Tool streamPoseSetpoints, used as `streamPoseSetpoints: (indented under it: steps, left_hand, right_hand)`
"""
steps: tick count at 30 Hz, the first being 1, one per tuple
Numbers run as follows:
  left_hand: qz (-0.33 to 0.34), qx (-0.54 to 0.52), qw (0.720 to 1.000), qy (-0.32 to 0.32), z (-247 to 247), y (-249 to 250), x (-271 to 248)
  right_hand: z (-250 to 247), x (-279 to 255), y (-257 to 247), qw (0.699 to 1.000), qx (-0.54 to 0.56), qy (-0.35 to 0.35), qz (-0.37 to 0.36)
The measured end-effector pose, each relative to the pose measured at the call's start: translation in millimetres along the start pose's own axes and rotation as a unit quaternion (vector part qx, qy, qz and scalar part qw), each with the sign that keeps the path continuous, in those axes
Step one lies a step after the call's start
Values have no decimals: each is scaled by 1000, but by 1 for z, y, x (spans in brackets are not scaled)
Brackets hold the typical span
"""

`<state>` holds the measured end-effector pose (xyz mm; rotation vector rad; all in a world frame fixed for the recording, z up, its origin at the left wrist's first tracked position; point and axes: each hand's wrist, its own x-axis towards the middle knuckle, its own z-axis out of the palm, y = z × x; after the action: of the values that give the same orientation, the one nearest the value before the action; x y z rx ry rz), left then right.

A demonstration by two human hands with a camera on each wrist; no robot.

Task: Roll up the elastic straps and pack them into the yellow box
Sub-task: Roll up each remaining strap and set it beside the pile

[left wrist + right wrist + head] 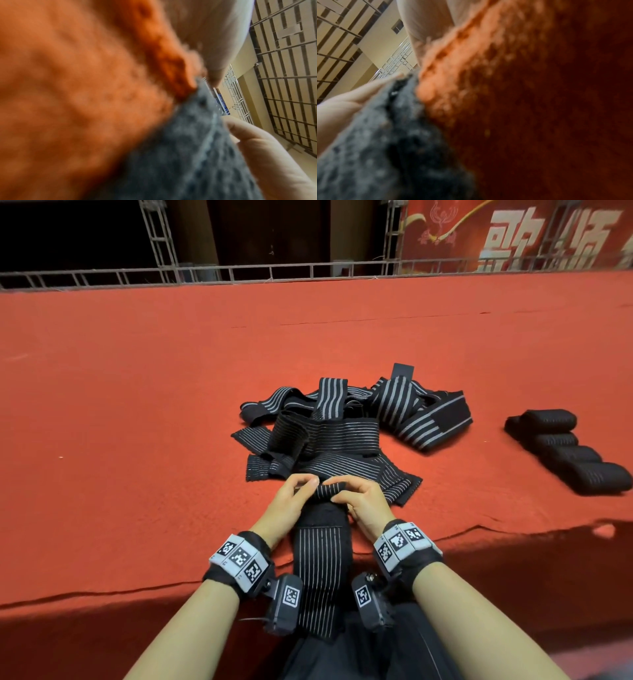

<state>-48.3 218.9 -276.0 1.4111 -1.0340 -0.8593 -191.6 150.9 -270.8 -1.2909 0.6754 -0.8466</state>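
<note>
A black elastic strap with thin grey stripes (322, 563) lies toward me over the front edge of the red carpeted surface (137, 405) and hangs down. Its far end is turned into a small roll (327, 491). My left hand (294, 494) pinches the roll's left end and my right hand (356, 494) pinches its right end, fingers curled. Both wrist views are blurred close-ups of the dark strap (197, 155) (376, 148) against the carpet, with the opposite hand's fingers (254, 142) (351, 97) alongside. No yellow box is in view.
A tangled pile of loose striped straps (356, 419) lies just beyond my hands. Several finished black rolls (572, 450) sit in a row at the right. A metal truss rail (239, 273) and a red banner (513, 234) bound the far edge.
</note>
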Motion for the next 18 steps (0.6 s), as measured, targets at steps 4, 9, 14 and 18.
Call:
streamPoseSetpoints:
  steps: [4, 9, 14, 18]
  left_hand:
    - [-4, -43, 999, -8, -3, -2, -2]
    - [-4, -127, 992, 21, -7, -2, -3]
    - [-8, -166, 986, 22, -8, -3, -1]
    - [1, -94, 995, 36, -5, -6, 0]
  right_hand:
    - [0, 1, 1, 1000, -4, 6, 12]
    - [1, 7, -1, 996, 73, -2, 52]
    - [2, 8, 6, 998, -55, -32, 21]
    - [-2, 7, 7, 999, 2, -22, 27]
